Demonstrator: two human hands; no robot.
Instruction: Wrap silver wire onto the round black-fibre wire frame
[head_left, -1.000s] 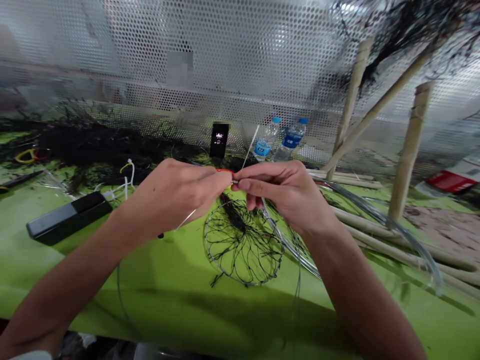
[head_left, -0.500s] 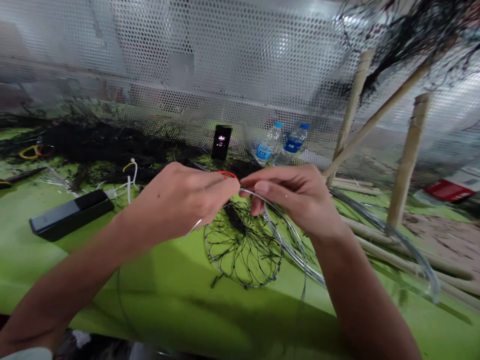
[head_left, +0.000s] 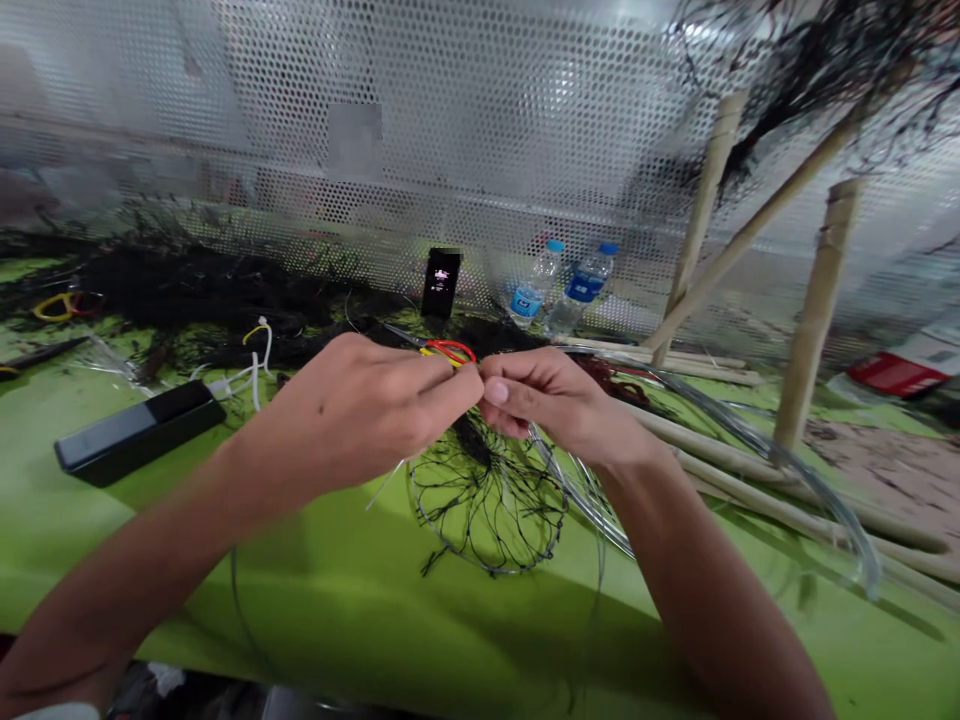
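Observation:
My left hand (head_left: 382,400) is closed in a pinch, with a thin pale wire end (head_left: 386,485) sticking out below it. The fingertips of my right hand (head_left: 544,400) are pressed together and meet those of my left hand. What lies between the fingertips is too small to make out. Beneath them a round hoop with black netting (head_left: 491,510) lies on the green table (head_left: 360,590). Clear tubing or wire (head_left: 592,510) runs beside the hoop, under my right wrist. Red and yellow scissors (head_left: 450,350) lie just behind my fingers.
A black power bank (head_left: 139,430) with white cables sits left. Behind stand a phone (head_left: 441,283) and two water bottles (head_left: 536,288). Wooden poles (head_left: 817,320) rise and lie at the right. Black netting (head_left: 187,290) is heaped at the back left, by a perforated metal sheet (head_left: 480,130).
My right hand has moved left, and its fingers have closed up against my left fingertips. The pale strand seen between my hands is now hidden, and more of the scissors shows.

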